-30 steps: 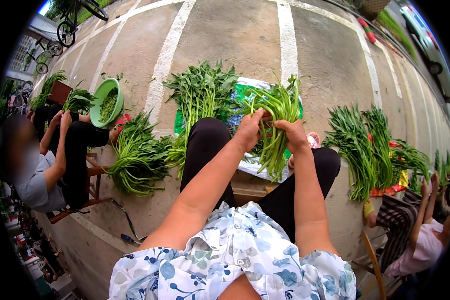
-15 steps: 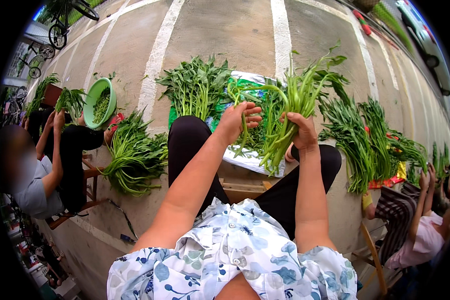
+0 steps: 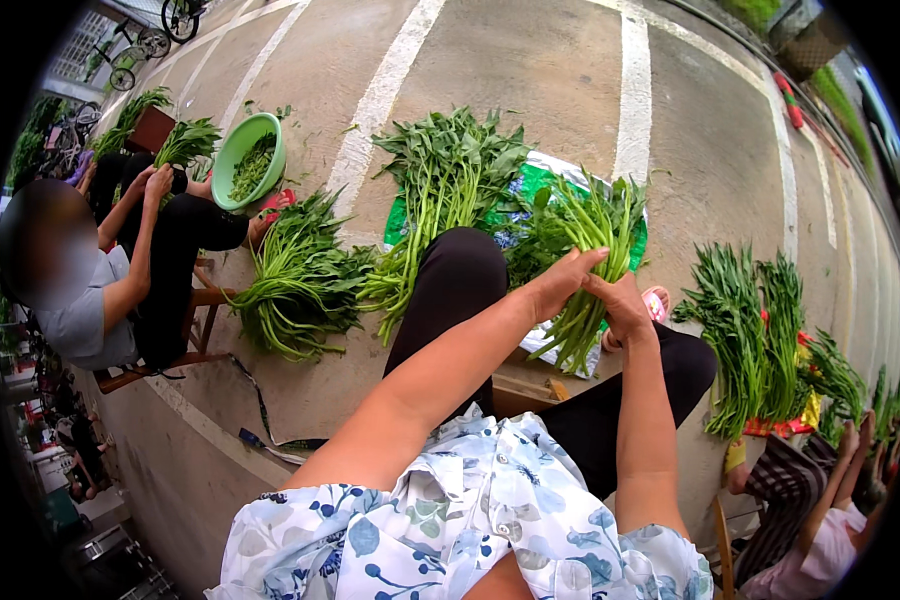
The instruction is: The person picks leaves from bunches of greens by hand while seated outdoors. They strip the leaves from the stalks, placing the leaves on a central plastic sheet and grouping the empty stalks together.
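Between my knees is a bunch of leafy water spinach, leaves pointing away and cut stems hanging toward me. My left hand closes round it from the left, thumb across the stems. On its right side my right hand is also wrapped round the stems, close against the left. The hands hide the middle of the bunch. Below it lies a green and white plastic sheet. Another pile of water spinach rests on the sheet's left part, beyond my left knee.
More water spinach lies on the ground at left, near a seated person holding greens. A green basin with cut pieces stands beyond. At right are further heaps of greens and another seated person.
My left hand, which held a loose stem apart from the bunch, has moved right and closed round the bunch beside my right hand. The whole view has turned, shifting the surroundings.
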`<state>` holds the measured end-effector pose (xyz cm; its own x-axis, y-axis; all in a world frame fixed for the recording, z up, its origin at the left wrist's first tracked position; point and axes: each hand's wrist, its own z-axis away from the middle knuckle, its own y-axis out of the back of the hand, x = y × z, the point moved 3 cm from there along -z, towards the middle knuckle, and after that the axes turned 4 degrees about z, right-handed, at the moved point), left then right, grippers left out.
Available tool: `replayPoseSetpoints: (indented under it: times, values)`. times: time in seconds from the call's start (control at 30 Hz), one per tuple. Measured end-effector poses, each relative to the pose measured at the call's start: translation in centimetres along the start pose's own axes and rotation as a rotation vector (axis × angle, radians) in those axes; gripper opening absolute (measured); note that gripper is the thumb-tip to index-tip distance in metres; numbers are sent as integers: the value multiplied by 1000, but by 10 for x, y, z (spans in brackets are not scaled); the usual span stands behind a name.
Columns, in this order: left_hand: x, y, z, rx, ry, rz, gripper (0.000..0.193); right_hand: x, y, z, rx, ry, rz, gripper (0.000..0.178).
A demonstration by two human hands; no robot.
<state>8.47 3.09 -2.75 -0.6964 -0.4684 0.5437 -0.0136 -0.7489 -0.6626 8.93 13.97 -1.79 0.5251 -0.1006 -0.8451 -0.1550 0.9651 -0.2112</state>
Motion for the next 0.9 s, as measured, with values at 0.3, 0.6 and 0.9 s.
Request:
replayPoseSetpoints:
  times: [0.3, 0.6, 0.9]
  values:
    - [-15, -7, -8, -157, -111, -94, 77, 31, 54, -15, 120, 40, 335, 42]
    - [-19, -4, -16, 15, -262, -507, 71, 31, 34, -9, 156, 24, 94, 29]
    - [3, 3, -13, -126, -149, -420, 75, -29, 10, 13, 72, 219, 319, 27]
